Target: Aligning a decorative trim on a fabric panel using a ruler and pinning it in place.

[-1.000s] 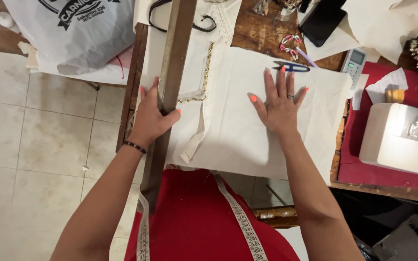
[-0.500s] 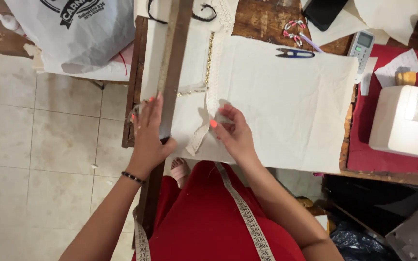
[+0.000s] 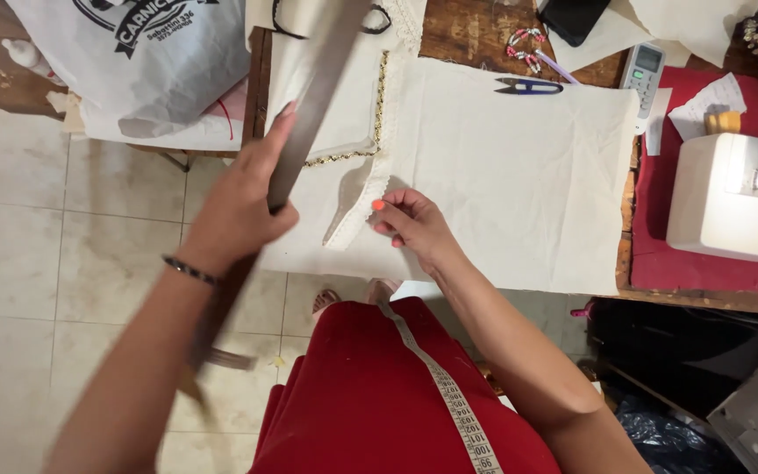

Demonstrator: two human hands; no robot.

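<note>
My left hand [image 3: 239, 206] clamps the long wooden ruler [image 3: 309, 105], lifted over the cream fabric [image 3: 519, 175]; my right hand [image 3: 410, 224] pinches its lace edge [image 3: 357, 197] flat on the worktop [image 3: 458, 31]; I keep it taut.

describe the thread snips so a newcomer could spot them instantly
Start at the white sewing machine on the right, then move left across the big cream fabric to its top edge. The thread snips lie there: small, dark blue, pointing left. Nearby are a grey remote and beaded clips; only the snips have blades.
</note>
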